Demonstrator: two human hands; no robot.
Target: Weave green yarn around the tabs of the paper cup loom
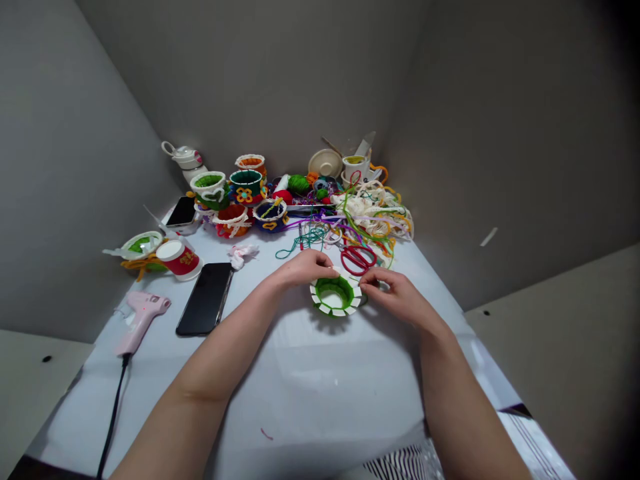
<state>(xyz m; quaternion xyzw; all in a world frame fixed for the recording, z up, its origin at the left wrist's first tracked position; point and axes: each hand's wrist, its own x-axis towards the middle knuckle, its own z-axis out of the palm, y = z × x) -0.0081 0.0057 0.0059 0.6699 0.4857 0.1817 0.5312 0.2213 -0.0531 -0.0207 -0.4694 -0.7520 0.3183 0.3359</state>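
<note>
A white paper cup with its rim cut into tabs (351,307) is lined with green yarn (334,287) and stands near the middle of the table. My left hand (316,265) is closed on the cup's far left rim, with the thumb over the edge. At the cup's right side my right hand (393,292) makes a pinch, and a thin green strand shows by its fingertips. Exactly how the strand lies in the pinch is too small to make out. Just behind the cup lie red-handled scissors (358,260).
Several yarn-wrapped cups (246,185) stand at the back left, beside a tangled yarn heap (375,210). On the left are a black phone (205,299), a pink glue gun (143,321) with a cord, and a red paper cup (180,260). Grey walls enclose the table's back.
</note>
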